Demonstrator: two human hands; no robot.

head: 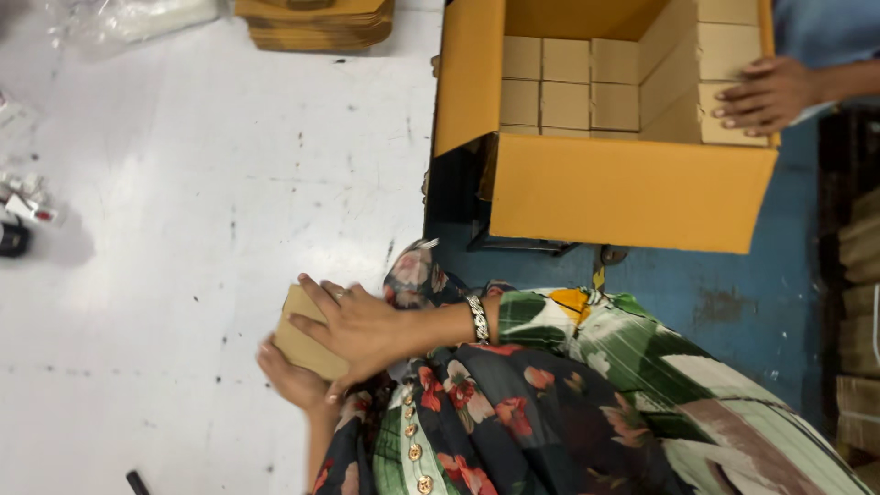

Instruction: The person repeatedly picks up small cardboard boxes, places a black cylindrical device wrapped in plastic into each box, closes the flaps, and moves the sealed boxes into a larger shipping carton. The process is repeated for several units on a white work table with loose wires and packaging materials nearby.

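Observation:
Both my hands hold a small brown cardboard box (301,346) at the edge of a white table (183,183). My right hand (362,332), with a silver bracelet at the wrist, lies flat over the top of the box. From underneath, my left hand (291,378) cups the box. A floral garment (513,403) covers my lap and arms. Beyond it stands a large open yellow-brown carton (632,188) with several small brown boxes (568,92) packed in rows inside.
Another person's hand (765,93), in a blue sleeve, rests on the small boxes at the carton's right side. Flat cardboard blanks (316,23) and a clear plastic bag (137,16) lie at the table's far edge. Small items (23,215) sit at the left. More cardboard (862,321) is stacked at the right on the blue floor (761,293).

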